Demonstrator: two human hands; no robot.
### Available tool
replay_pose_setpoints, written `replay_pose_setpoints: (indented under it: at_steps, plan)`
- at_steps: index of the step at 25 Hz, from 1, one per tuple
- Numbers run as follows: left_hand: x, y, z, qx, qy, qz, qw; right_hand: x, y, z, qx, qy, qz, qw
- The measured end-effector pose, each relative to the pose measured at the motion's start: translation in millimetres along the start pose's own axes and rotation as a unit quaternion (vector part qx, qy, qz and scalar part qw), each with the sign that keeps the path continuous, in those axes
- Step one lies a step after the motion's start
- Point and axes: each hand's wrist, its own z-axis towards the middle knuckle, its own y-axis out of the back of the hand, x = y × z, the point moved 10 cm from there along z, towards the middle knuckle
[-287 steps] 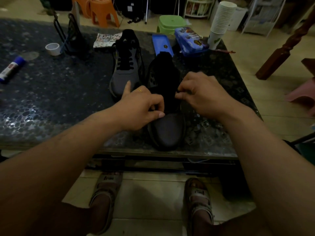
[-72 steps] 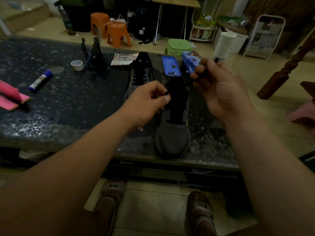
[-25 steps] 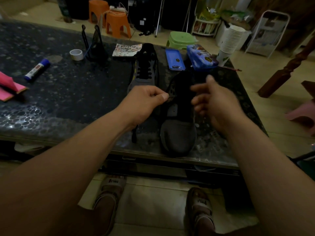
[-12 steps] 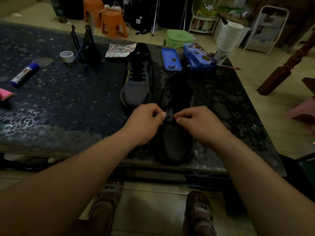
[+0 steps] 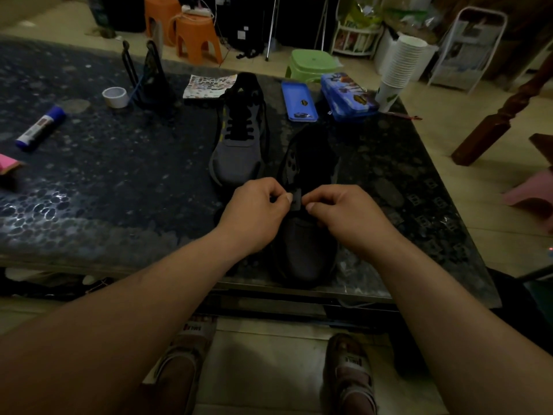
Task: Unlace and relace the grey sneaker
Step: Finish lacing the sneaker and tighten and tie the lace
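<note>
A grey sneaker [image 5: 305,253] lies on the dark glass table, toe toward me at the near edge, its black tongue standing open. My left hand [image 5: 254,214] and my right hand [image 5: 344,214] sit side by side over its lowest eyelets, each with thumb and forefinger pinched together on the black lace, which barely shows in the dim light. A second grey sneaker [image 5: 239,136], laced in black, stands just behind and to the left.
On the table [image 5: 119,175] lie a glue stick [image 5: 40,128], a tape roll [image 5: 115,97], a black stand [image 5: 149,76], a sticker sheet [image 5: 209,85], two blue cases [image 5: 299,101], a paper cup stack [image 5: 399,67]. Stools stand beyond; my sandalled feet below.
Both hands came down from the raised lace to the lowest eyelets near the toe and now pinch there close together. In the last half second they hardly moved.
</note>
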Motion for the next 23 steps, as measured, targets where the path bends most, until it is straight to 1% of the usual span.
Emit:
replay_pose_setpoints:
  at_steps: [3,5,8,12,16,19,20,23]
  plan:
    - [5,-8,1,0.037,0.013,-0.018,0.999,2,-2,3,-0.011,0.017,-0.011,1.000]
    - [10,-12,3,0.056,0.024,-0.038,0.997,4,-5,7,0.004,0.021,-0.037,0.999]
    - [13,-12,5,0.062,0.030,-0.069,0.995,7,-10,12,0.032,0.027,-0.075,0.996]
    - [12,-12,5,0.079,0.029,-0.100,0.991,6,-11,10,0.013,0.014,-0.078,0.997]
    - [10,-16,2,0.122,0.040,-0.126,0.984,-1,0,1,-0.017,-0.038,0.024,0.999]
    - [6,-18,-1,0.134,0.041,-0.144,0.980,-7,18,-1,-0.058,-0.071,0.141,0.986]
    - [5,-17,0,0.127,0.037,-0.139,0.981,-7,16,-2,-0.053,-0.078,0.168,0.981]
    - [-3,-9,3,0.080,0.005,-0.095,0.992,0,-9,-7,0.017,-0.081,0.211,0.974]
